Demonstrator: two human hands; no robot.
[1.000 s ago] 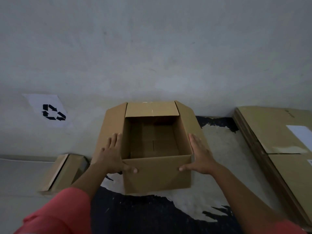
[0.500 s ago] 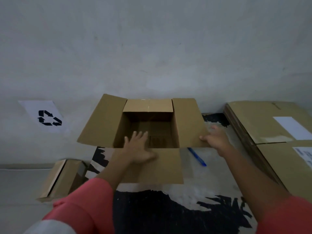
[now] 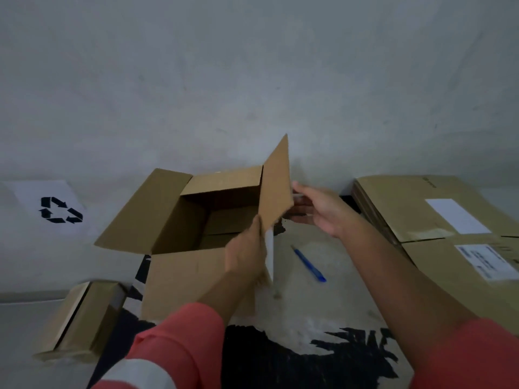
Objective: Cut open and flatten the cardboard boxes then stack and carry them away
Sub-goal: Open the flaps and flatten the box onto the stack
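Box (image 3: 193, 276) sat open on the floor (image 3: 323, 304). Its right flap (image 3: 276, 186), flat half a second before, stood upright. Left grip (image 3: 247, 248) apparently pinched the flap's near edge; right grip (image 3: 323, 211) was straight-fingered behind it. Flattening had barely begun. Blue pen (image 3: 309, 263) lay untouched alongside.

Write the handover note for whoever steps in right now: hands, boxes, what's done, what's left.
Left hand grips the near edge of the right flap, which stands upright. Right hand is open, fingers straight behind that flap.
Open box stands on the floor, not flattened. Blue pen-like tool lies to its right, unheld. Flattened stack far right; small box lower left.
Done: top flaps open.
Left: cut, flatten, stack, carry away.
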